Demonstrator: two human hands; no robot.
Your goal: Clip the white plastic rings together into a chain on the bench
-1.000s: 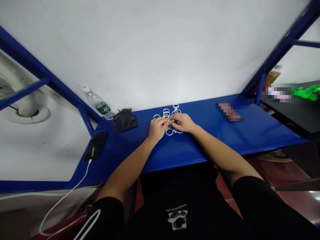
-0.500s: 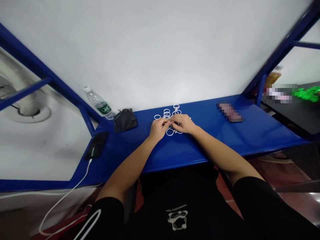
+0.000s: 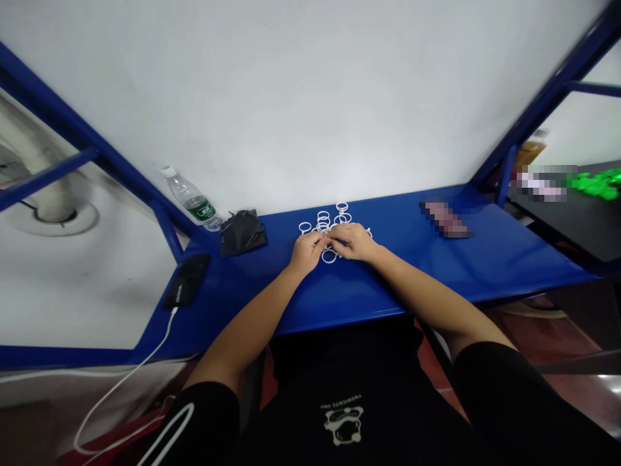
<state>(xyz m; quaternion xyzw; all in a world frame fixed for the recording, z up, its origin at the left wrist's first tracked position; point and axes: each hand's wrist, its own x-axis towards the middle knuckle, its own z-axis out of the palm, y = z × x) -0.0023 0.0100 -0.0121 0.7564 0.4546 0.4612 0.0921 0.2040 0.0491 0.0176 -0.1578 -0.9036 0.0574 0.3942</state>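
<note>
White rings (image 3: 323, 223): status at mid-frame

Location: the rings lie on the blue tabletop (image 3: 339, 298) at the centre of the frame, several overlapping in a column above the hands, one to the left of it, others partly covered.

Left hand (image 3: 306, 252): fingers curled, tips meeting those of the right hand (image 3: 354, 243) over the rings. Right hand: fingers bent, thumb drawn toward the index finger. From where I stand, I cannot tell whether either grips a ring.

Progress: judged in progress, since both hands are engaged among the rings. Handled and unhandled rings cannot be told apart, and the covered ones prevent a count; the amount done and left is therefore undetermined.

Surroundings: a clear bottle (image 3: 196, 204) and a black packet (image 3: 242, 234) lie left of centre; a black device (image 3: 187, 283) with a white cable (image 3: 169, 329) lies lower left; a pixelated pinkish item (image 3: 447, 219) lies right of centre.
</note>
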